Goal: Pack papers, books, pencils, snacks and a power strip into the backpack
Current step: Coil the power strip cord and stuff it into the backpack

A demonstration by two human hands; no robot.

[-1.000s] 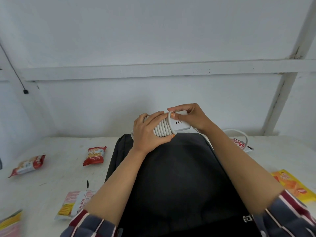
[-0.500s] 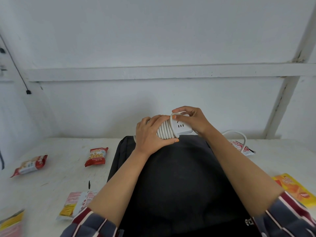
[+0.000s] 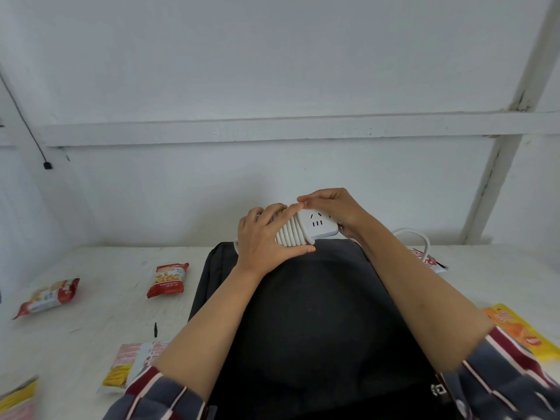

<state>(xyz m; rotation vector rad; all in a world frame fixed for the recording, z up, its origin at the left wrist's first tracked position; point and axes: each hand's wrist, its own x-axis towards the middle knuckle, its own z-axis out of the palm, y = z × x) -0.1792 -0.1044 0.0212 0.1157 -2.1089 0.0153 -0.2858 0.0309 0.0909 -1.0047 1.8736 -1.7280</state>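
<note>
Above a black backpack [image 3: 303,313] laid flat on a white table [image 3: 106,301], a person held a white power strip [image 3: 318,225] in both hands, its cord [image 3: 291,234] wound in tight turns round the body. The left hand [image 3: 263,237] wrapped the coils, fingers over the top and thumb beneath; the right hand [image 3: 336,207] gripped the socket end, fingers curled over its far edge. A loose loop of cord [image 3: 421,237] trailed on the table behind the right forearm, suggesting the winding was not finished. The strip hung just over the bag's far end, not inside it, and no opening of the bag could be seen. Snacks lay unpacked on both sides: two red packets [image 3: 168,280] [image 3: 48,297] and a pink-and-yellow one [image 3: 133,365] to the left, an orange bag [image 3: 521,331] and another packet [image 3: 427,259] to the right. No papers, books or pencils were in sight; whether they were inside the bag could not be told. By the look of it, the packing was far from done.
</note>
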